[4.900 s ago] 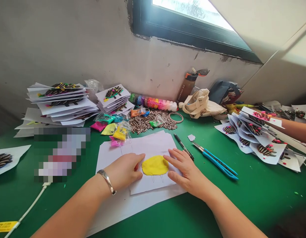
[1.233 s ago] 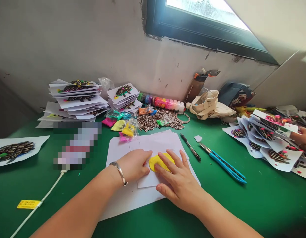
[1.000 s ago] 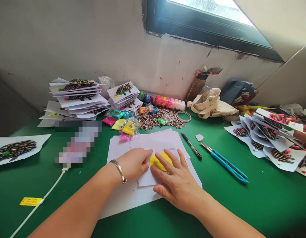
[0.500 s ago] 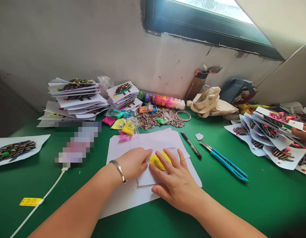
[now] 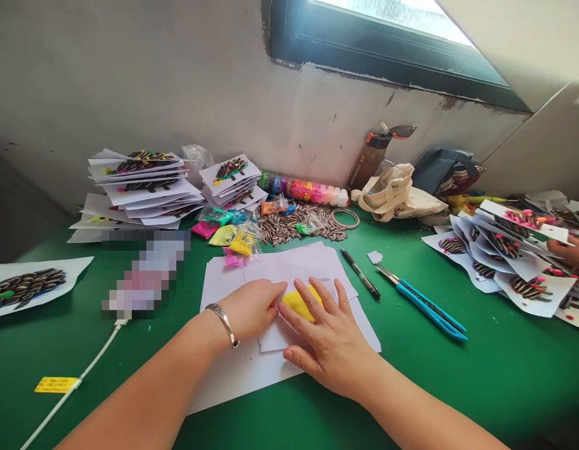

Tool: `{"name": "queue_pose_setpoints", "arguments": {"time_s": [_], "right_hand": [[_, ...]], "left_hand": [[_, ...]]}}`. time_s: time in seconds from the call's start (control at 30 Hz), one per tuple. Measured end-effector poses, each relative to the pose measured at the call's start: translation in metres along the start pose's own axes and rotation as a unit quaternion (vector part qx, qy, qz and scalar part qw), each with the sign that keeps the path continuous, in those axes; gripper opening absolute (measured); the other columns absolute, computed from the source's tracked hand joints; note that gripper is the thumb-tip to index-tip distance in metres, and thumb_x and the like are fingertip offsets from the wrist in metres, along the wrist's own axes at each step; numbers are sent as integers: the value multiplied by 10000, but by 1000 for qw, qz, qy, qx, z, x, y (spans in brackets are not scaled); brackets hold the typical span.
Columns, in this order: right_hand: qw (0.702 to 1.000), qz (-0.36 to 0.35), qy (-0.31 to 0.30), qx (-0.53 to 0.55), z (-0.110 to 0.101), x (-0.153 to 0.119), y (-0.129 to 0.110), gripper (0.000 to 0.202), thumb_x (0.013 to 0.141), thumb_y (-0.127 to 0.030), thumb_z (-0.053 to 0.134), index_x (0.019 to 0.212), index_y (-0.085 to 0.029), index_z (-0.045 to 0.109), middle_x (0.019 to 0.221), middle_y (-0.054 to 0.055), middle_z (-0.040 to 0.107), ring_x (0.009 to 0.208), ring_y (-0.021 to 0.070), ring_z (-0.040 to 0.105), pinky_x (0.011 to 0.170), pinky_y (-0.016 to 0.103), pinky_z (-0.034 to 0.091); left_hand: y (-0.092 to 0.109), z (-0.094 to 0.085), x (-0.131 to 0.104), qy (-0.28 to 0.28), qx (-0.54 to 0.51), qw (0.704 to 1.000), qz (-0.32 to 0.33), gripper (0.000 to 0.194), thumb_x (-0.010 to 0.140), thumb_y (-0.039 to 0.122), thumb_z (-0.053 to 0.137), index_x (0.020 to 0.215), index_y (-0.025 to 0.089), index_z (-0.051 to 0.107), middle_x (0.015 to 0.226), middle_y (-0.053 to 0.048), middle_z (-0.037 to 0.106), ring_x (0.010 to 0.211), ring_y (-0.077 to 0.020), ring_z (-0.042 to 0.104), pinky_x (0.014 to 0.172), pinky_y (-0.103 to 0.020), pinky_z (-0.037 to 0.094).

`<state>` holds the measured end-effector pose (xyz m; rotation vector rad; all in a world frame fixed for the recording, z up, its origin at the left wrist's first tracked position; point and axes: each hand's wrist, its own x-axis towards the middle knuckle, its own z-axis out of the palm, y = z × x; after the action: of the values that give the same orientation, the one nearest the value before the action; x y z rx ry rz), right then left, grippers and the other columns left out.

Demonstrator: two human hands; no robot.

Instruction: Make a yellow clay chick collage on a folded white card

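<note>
A flattened piece of yellow modelling clay (image 5: 296, 305) lies on a small white sheet (image 5: 275, 340), which rests on a stack of larger white paper (image 5: 223, 381). My right hand (image 5: 324, 337) is spread flat over the clay, fingers apart and covering part of it. At the clay's left edge is my left hand (image 5: 254, 308), with a silver bracelet on its wrist. Its fingers are curled together, and whatever they may pinch is hidden. To the right of the paper lie a black pen (image 5: 360, 274) and a blue utility knife (image 5: 425, 307).
Sunflower seeds (image 5: 289, 226), small bags of coloured clay (image 5: 242, 242) and a tape ring (image 5: 346, 219) lie behind the paper. Stacked seed pictures (image 5: 143, 187) stand back left. Another person's hand (image 5: 570, 251) is by more pictures (image 5: 528, 287) at right. A white cable (image 5: 99, 356) runs at left.
The view has shifted very slightly. My right hand has edged a little to the left over the yellow clay; my left hand stays in nearly the same place.
</note>
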<state>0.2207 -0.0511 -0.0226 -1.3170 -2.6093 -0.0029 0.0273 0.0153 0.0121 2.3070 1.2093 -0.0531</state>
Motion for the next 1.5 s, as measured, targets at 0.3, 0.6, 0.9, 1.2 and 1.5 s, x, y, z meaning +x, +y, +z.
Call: {"name": "queue_pose_setpoints", "arguments": {"time_s": [0.3, 0.6, 0.9, 1.2, 1.5], "right_hand": [[1000, 9, -13, 3, 1, 1, -1, 635, 878, -607, 381, 1433, -311, 297, 1525, 85, 214, 1376, 384, 145, 1037, 687, 53], [998, 44, -28, 20, -2, 5, -2, 613, 874, -650, 321, 1389, -322, 376, 1521, 56, 234, 1386, 374, 122, 1047, 680, 34], [998, 56, -32, 28, -1, 9, 1, 617, 867, -655, 329, 1389, -328, 372, 1505, 76, 273, 1366, 385, 186, 1032, 689, 94], [997, 68, -33, 24, 0, 9, 3, 611, 868, -637, 363, 1407, -352, 333, 1519, 63, 241, 1377, 377, 165, 1044, 681, 87], [995, 83, -41, 30, -2, 7, 6, 615, 879, -634, 338, 1420, -341, 314, 1521, 65, 236, 1374, 372, 179, 1046, 676, 95]], "left_hand": [[-1, 1, 1, 3, -1, 1000, 2, 155, 765, 134, 440, 865, 216, 526, 763, -15, 600, 689, -182, 553, 572, -254, 370], [0, -1, 1, 2, -9, 1000, -4, 123, 743, 137, 438, 811, 218, 500, 734, -10, 592, 663, -183, 547, 551, -250, 358], [-1, 0, 2, 1, -10, 1000, -7, 123, 731, 141, 453, 816, 213, 506, 739, -14, 587, 667, -182, 547, 556, -247, 351], [-2, 1, 3, 1, -9, 1000, -10, 145, 727, 150, 449, 838, 212, 519, 739, -15, 589, 655, -180, 540, 548, -248, 344], [-3, 2, 2, 1, -3, 1000, -7, 125, 737, 151, 443, 825, 214, 504, 709, -2, 570, 627, -173, 512, 540, -251, 335]]}}
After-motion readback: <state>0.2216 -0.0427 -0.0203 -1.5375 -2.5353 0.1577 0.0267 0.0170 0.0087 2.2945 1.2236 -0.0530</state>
